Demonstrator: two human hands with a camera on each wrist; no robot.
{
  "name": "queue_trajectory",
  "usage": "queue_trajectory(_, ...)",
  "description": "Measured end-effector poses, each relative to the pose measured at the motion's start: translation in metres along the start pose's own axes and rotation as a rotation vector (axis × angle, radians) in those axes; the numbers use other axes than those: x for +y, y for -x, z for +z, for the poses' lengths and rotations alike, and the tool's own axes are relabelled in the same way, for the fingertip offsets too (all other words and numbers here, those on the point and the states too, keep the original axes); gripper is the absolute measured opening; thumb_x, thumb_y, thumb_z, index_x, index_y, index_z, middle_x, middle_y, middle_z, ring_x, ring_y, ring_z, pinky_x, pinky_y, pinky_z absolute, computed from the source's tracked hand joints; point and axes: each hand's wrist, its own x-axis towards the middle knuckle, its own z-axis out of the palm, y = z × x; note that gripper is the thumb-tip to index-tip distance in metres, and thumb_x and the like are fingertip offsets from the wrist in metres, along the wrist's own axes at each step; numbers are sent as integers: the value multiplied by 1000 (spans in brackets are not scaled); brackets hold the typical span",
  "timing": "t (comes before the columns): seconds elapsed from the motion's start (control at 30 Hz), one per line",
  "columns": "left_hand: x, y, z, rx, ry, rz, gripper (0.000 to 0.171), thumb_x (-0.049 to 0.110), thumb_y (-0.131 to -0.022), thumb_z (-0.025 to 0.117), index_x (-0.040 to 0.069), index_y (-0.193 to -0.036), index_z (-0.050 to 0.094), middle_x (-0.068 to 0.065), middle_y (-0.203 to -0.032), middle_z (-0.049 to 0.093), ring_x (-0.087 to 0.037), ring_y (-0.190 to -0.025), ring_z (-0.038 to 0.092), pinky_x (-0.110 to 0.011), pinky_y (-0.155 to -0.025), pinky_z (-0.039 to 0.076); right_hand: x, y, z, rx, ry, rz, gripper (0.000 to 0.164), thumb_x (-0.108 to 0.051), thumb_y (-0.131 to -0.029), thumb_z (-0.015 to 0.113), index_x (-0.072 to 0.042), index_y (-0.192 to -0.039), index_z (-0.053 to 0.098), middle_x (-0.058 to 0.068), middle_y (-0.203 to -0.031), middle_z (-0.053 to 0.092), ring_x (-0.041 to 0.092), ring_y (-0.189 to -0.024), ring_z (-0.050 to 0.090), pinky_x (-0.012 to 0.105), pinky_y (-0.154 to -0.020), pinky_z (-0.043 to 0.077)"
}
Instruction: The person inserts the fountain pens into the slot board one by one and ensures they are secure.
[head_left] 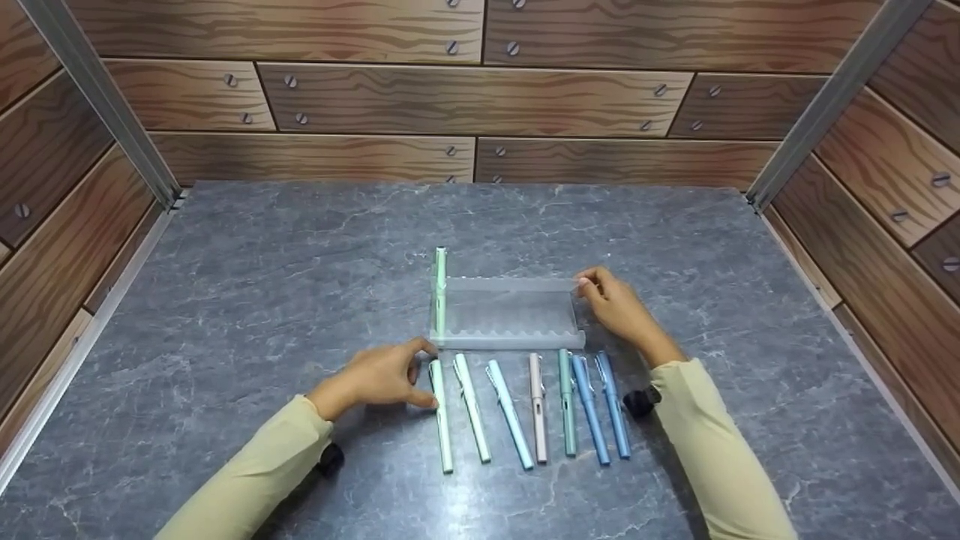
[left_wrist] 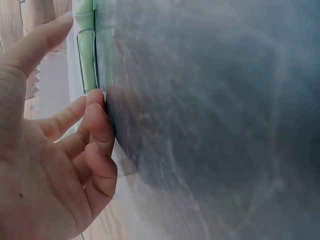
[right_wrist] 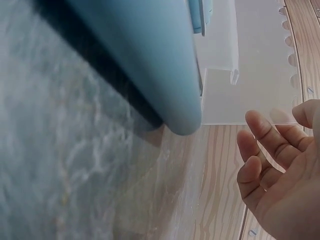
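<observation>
A clear plastic pen rack (head_left: 510, 341) with notched edges lies on the table. One light green pen (head_left: 441, 292) rests in its leftmost slot. My right hand (head_left: 619, 307) pinches the rack's far right corner between thumb and finger. Below the rack, my left hand (head_left: 382, 373) is at the leftmost pale green pen (head_left: 444, 427). Its thumb and index finger are spread, with the thumb at the pen's side and the index finger by its upper end. In the left wrist view the other fingers (left_wrist: 97, 120) curve loosely near a green pen (left_wrist: 87, 60).
To the right in the row lie another pale green pen (head_left: 472, 412), a light blue pen (head_left: 510, 416), a greyish-pink pen (head_left: 538, 412), a teal pen (head_left: 568, 409) and two blue pens (head_left: 592, 416). Wood-patterned walls (head_left: 480, 97) enclose the grey marbled table (head_left: 300, 262).
</observation>
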Motion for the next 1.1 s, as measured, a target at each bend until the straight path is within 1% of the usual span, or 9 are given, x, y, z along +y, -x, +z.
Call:
queue_trajectory(0.3, 3, -2, 0, -13, -35, -1, 69, 37, -68, 85, 21, -128, 54, 5, -77, 57, -13, -67, 51, -31, -61, 39, 0, 0, -1, 4, 1, 5, 32, -22, -104, 40, 0, -119, 55, 19, -104, 66, 30, -91, 60, 37, -78, 44)
queue_trajectory(0.43, 3, -2, 0, -10, -49, 7, 69, 36, -68, 85, 20, -128, 54, 5, -77, 57, -14, -67, 51, -31, -61, 40, 0, 0, 0, 8, -3, 1, 31, -21, -104, 40, 1, -119, 55, 20, -104, 66, 31, -92, 61, 39, -79, 45)
queue_trajectory(0.67, 6, -2, 0, -2, -68, -17, 66, 35, -68, 84, 22, -126, 56, 6, -75, 56, -13, -67, 50, -31, -60, 38, 0, 1, -1, 21, -4, -10, 28, -19, -104, 41, 2, -116, 56, 20, -102, 67, 32, -94, 63, 40, -82, 46)
queue_trajectory(0.83, 6, -2, 1, -1, -78, -18, 65, 35, -68, 83, 23, -125, 55, 6, -74, 55, -13, -67, 51, -32, -60, 39, 0, 1, -1, 23, -7, -4, 28, -19, -104, 41, 2, -116, 56, 21, -102, 67, 32, -94, 62, 40, -82, 46)
queue_trajectory(1.1, 5, -2, 2, -9, -67, -29, 65, 32, -69, 83, 21, -127, 55, 4, -74, 56, -15, -66, 51, -32, -60, 40, 0, 0, 1, 18, -5, -10, 28, -19, -104, 41, 2, -115, 55, 20, -101, 66, 31, -92, 62, 40, -81, 46)
